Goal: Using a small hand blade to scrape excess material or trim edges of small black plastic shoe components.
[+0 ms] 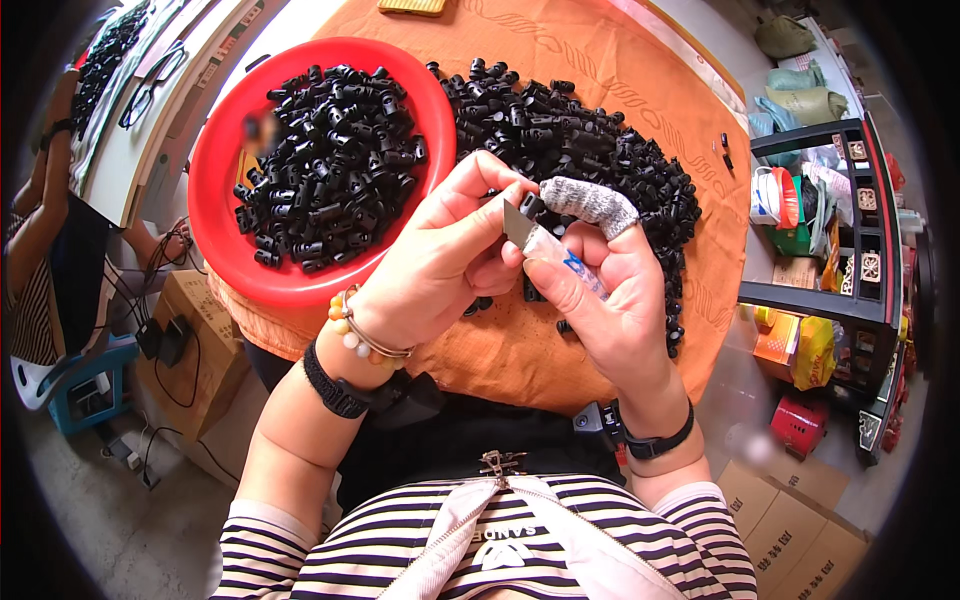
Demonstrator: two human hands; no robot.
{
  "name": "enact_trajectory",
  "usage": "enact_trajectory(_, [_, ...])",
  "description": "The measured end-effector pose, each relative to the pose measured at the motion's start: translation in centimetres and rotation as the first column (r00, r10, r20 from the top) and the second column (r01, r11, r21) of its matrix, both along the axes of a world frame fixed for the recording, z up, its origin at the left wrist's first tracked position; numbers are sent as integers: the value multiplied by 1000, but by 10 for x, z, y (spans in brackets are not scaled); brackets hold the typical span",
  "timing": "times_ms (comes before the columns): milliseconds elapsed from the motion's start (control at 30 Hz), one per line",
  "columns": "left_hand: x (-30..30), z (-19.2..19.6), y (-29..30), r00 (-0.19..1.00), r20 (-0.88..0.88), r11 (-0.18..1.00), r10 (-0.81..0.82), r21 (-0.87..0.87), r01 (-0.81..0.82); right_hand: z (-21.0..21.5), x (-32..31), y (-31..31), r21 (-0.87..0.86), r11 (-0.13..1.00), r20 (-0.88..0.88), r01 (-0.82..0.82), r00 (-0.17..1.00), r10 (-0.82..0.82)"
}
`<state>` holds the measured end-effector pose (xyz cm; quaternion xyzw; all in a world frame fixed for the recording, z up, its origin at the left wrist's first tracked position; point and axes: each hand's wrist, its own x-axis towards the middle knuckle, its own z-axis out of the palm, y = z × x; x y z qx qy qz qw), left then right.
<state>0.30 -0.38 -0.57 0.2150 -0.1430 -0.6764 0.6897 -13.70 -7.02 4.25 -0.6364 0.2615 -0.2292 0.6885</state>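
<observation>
A black plastic piece (531,205) sits at the fingertips of a worker's two hands, above a table (470,350) spread with orange cloth. The left hand (440,235) appears to pinch it between thumb and fingers, though the grip is partly hidden; the right hand (612,290) is closed around the white-wrapped handle (562,258) of a flat blade (517,226), its index finger, in a grey knit sleeve (592,204), curling over the far side. The piece lies between the left thumb and that covered fingertip, with the blade right beside it on the near side; whether the edge touches it cannot be told. Careful blade work here would seem to call for a firm pinch, short light strokes, a left thumb clear of the edge and the covered finger as backing. Similar pieces fill a red basin (208,205) and a pile (590,140) beyond.
</observation>
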Motion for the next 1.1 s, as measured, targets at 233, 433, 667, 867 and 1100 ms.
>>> enact_trajectory(233, [0, 0, 1, 1000, 12, 1000, -14, 6, 14, -2, -2, -4, 0, 999, 30, -46, 998, 46])
enact_trajectory(433, [0, -4, 1, 998, -10, 998, -57, -38, 57, -3, -5, -6, 35, 997, 66, -73, 995, 70])
enact_trajectory(667, [1, -2, 2, 995, -8, 995, -101, -27, 101, -9, -9, -6, 18, 1000, 13, 14, 1000, -15])
enact_trajectory(867, [-1, -2, 0, 995, -37, 994, -96, -50, 94, -9, -9, -7, 72, 996, 83, 44, 995, -49])
enact_trajectory(1100, [-1, 0, 2, 995, -31, 995, -98, -15, 98, -3, 4, -5, 167, 979, 123, 116, 983, -138])
